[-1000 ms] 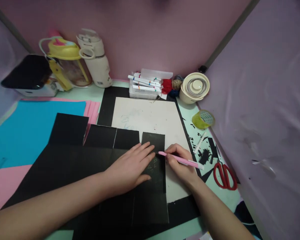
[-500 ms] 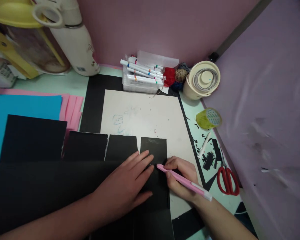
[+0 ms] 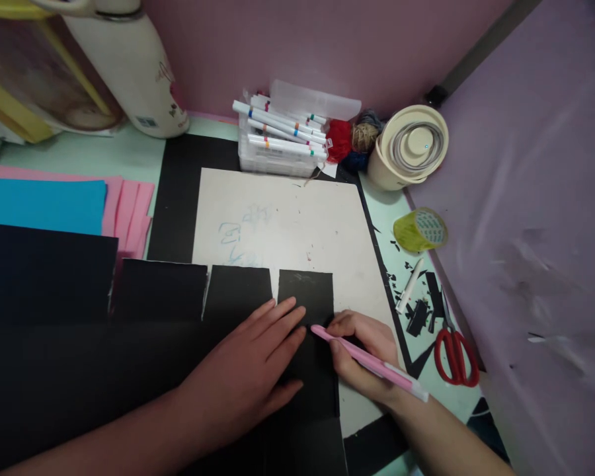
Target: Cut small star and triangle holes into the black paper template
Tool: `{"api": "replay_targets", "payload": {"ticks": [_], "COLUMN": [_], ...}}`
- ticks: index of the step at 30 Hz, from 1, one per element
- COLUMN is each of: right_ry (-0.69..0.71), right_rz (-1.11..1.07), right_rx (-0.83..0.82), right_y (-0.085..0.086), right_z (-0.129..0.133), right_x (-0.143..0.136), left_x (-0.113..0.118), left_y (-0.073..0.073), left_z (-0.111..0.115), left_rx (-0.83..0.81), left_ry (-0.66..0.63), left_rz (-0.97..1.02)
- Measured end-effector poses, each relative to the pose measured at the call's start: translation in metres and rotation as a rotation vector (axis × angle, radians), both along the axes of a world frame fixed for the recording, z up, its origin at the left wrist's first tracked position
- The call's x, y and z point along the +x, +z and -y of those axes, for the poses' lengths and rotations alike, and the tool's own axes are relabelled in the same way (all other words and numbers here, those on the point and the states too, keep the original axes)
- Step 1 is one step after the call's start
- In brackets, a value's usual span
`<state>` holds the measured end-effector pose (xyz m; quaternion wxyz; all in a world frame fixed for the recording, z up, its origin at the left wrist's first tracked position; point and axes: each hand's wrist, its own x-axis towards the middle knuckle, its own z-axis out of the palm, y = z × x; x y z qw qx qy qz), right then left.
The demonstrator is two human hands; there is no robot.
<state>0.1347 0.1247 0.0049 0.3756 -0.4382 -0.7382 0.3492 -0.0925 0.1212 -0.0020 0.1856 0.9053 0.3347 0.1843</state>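
A large sheet of black card (image 3: 143,377) covers the lower left, with slits dividing its far edge into flaps. My left hand (image 3: 258,357) lies on it, fingers stretched out, near the base of the rightmost flap (image 3: 310,294). Just right of those fingers, my right hand (image 3: 364,344) is closed around a slim pink pen-shaped tool (image 3: 371,362). Its rounded tip is at the black card, close to my left index finger; whether it touches is too small to tell. Under the card lies a white board (image 3: 282,205) with faint blue marks.
Behind the board stand a clear box of markers (image 3: 277,158), yarn balls (image 3: 340,140) and a cream round container (image 3: 409,149). On the right are a yellow-green tape roll (image 3: 419,229), a white pen (image 3: 409,285), black scraps and red scissors (image 3: 456,356). A white bottle (image 3: 133,73) stands far left, near blue paper (image 3: 44,201).
The view has shifted slightly, so surrounding things sit a little higher and farther apart. My hands and the pink tool hold nearly the same place on the card.
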Motion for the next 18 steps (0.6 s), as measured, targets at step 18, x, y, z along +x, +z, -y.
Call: {"api": "replay_targets", "payload": {"ticks": [18], "right_ry": [-0.144], "right_rz": [0.032], "right_rx": [-0.165], "right_y": [0.0025], "right_z": [-0.0026], "right_x": [0.0012], "left_x": [0.0018], "left_y": [-0.0028], "left_z": [-0.0031], "left_rx": [-0.075], "left_ry": [0.005], "left_rz": [-0.003]}}
